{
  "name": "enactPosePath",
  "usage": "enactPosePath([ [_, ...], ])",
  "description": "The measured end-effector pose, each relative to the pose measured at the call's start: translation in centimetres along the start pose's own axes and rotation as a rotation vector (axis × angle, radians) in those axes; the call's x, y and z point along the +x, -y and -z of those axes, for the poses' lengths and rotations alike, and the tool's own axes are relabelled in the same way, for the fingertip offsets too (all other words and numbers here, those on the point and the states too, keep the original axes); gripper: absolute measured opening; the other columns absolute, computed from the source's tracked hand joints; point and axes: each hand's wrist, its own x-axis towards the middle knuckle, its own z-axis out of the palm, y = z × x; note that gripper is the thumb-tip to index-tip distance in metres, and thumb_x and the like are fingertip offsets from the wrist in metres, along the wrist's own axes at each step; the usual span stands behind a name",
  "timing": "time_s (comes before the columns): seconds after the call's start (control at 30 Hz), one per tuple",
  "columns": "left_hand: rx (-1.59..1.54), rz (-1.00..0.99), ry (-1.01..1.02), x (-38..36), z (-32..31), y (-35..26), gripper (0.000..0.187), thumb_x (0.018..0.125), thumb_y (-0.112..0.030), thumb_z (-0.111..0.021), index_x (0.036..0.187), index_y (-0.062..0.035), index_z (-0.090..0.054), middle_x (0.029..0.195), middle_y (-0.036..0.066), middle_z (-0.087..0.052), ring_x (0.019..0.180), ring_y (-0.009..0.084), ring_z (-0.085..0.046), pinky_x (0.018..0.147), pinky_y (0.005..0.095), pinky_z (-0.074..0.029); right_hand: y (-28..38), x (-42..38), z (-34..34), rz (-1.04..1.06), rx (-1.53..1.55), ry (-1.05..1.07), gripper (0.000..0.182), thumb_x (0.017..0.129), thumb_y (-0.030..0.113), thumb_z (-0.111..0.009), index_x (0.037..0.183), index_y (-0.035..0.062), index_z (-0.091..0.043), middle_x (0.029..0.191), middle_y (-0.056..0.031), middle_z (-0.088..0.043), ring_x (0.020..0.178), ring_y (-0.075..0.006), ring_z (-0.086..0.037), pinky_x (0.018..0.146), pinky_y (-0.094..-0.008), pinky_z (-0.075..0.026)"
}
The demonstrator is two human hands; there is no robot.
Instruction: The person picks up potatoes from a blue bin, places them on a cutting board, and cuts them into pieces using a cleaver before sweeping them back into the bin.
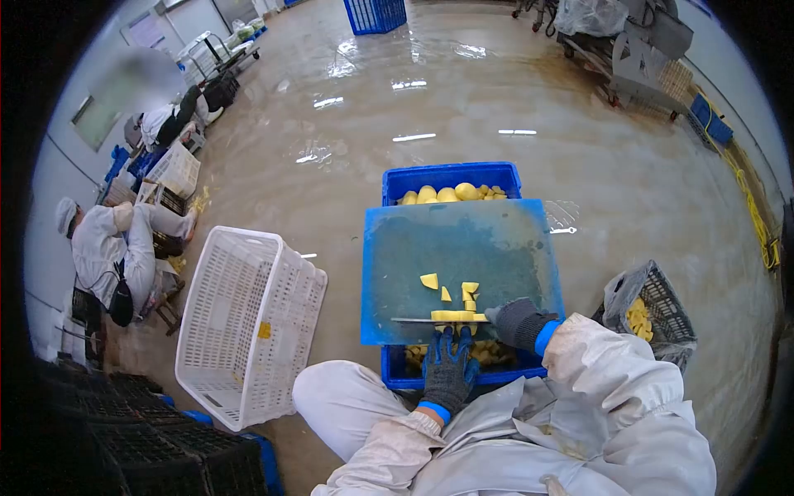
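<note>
A blue cutting board lies across a blue crate in front of me. My right hand, in a dark grey glove, is closed round the handle of a knife, whose blade points left across the board. Against the near side of the blade, the gloved fingers of my left hand hold a yellow potato, partly hidden by blade and fingers. A row of cut potato pieces lies just beyond the blade. Farther up the board sit a few loose pieces.
Whole peeled potatoes fill the crate's far end. A white basket stands at left, a lined dark basket with yellow pieces at right. Black crates are at lower left. Two people sit along the left wall. The floor looks wet.
</note>
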Motion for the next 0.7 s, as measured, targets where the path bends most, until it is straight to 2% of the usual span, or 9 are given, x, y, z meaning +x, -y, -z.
enactPosePath([
  [0.13, -0.023, -0.024, -0.053, -0.1, 0.3, 0.1, 0.067, 0.083, -0.034, -0.057, 0.141, -0.0153, -0.030, 0.138, 0.026, -0.029, 0.126, 0.0472, -0.028, 0.100, 0.0554, -0.027, 0.3, 0.4, 0.2, -0.059, 0.275, -0.105, 0.025, 0.079, 0.029, -0.058, 0.098, 0.0126, -0.061, 0.086, -0.0164, -0.063, 0.082, -0.0348, -0.061, 0.071, -0.0440, -0.047],
  [0.23, -0.041, -0.028, -0.030, 0.0, 0.1, 1.0, 0.062, 0.084, -0.030, -0.056, 0.138, -0.0124, -0.033, 0.137, 0.025, -0.031, 0.126, 0.0435, -0.030, 0.099, 0.0517, -0.031, 0.2, -1.0, 1.7, -0.079, 0.353, -0.116, 0.029, 0.082, 0.033, -0.057, 0.102, 0.0128, -0.061, 0.088, -0.0158, -0.063, 0.082, -0.0355, -0.060, 0.072, -0.0429, -0.047],
  [0.3, -0.237, -0.014, -0.113, 0.5, -1.4, 4.0, 0.054, 0.086, -0.025, -0.054, 0.134, -0.0081, -0.039, 0.132, 0.024, -0.038, 0.123, 0.0396, -0.036, 0.098, 0.0475, -0.034, -0.7, -3.1, 3.2, -0.006, 0.488, -0.238, 0.029, 0.083, 0.033, -0.056, 0.102, 0.0125, -0.061, 0.087, -0.0167, -0.063, 0.081, -0.0368, -0.060, 0.071, -0.0429, -0.047],
  [0.37, 0.022, -0.069, -0.285, 1.6, 1.6, 5.5, 0.047, 0.087, -0.020, -0.052, 0.130, -0.0046, -0.043, 0.128, 0.021, -0.044, 0.121, 0.0370, -0.040, 0.098, 0.0453, -0.034, -2.0, -3.7, 3.2, -0.082, 0.395, -0.320, 0.026, 0.083, 0.034, -0.056, 0.097, 0.0126, -0.060, 0.087, -0.0156, -0.064, 0.079, -0.0351, -0.061, 0.068, -0.0423, -0.048],
  [0.43, -0.234, 0.059, -0.414, 4.5, 2.8, 6.9, 0.048, 0.088, -0.022, -0.051, 0.132, -0.0053, -0.041, 0.132, 0.024, -0.040, 0.121, 0.0399, -0.039, 0.100, 0.0465, -0.032, -2.5, -4.2, 5.7, -0.356, 0.167, -0.210, 0.027, 0.081, 0.032, -0.055, 0.097, 0.0117, -0.060, 0.087, -0.0142, -0.065, 0.085, -0.0331, -0.063, 0.072, -0.0453, -0.048],
  [0.47, -0.236, 0.057, -0.416, 6.3, 3.3, 7.7, 0.048, 0.088, -0.022, -0.051, 0.132, -0.0053, -0.041, 0.132, 0.024, -0.040, 0.121, 0.0399, -0.039, 0.100, 0.0465, -0.032, -4.3, -2.8, 3.6, -0.350, 0.135, -0.220, 0.026, 0.081, 0.031, -0.054, 0.098, 0.0114, -0.060, 0.090, -0.0155, -0.065, 0.086, -0.0327, -0.063, 0.073, -0.0457, -0.048],
  [0.57, -0.156, -0.057, -0.334, 10.9, 0.9, 10.6, 0.049, 0.086, -0.023, -0.053, 0.131, -0.0073, -0.041, 0.131, 0.022, -0.042, 0.119, 0.0394, -0.041, 0.099, 0.0463, -0.035, -4.9, -0.9, 2.6, -0.342, 0.076, -0.191, 0.027, 0.081, 0.031, -0.054, 0.099, 0.0114, -0.059, 0.092, -0.0164, -0.064, 0.086, -0.0326, -0.063, 0.073, -0.0462, -0.048],
  [0.63, -0.176, 0.091, -0.005, 13.2, -1.3, 11.3, 0.051, 0.083, -0.025, -0.055, 0.130, -0.0082, -0.043, 0.129, 0.021, -0.045, 0.114, 0.0402, -0.045, 0.097, 0.0461, -0.037, -4.9, -0.1, 1.2, -0.293, 0.045, -0.209, 0.027, 0.081, 0.031, -0.054, 0.099, 0.0115, -0.059, 0.092, -0.0161, -0.064, 0.086, -0.0327, -0.063, 0.073, -0.0466, -0.049],
  [0.7, -0.143, -0.046, -0.018, 11.5, -0.2, 9.8, 0.050, 0.082, -0.026, -0.056, 0.127, -0.0073, -0.045, 0.124, 0.024, -0.047, 0.109, 0.0431, -0.047, 0.094, 0.0477, -0.038, -3.9, -0.9, 1.1, -0.184, 0.044, -0.157, 0.026, 0.082, 0.031, -0.054, 0.099, 0.0112, -0.059, 0.089, -0.0151, -0.065, 0.085, -0.0325, -0.063, 0.072, -0.0468, -0.048],
])
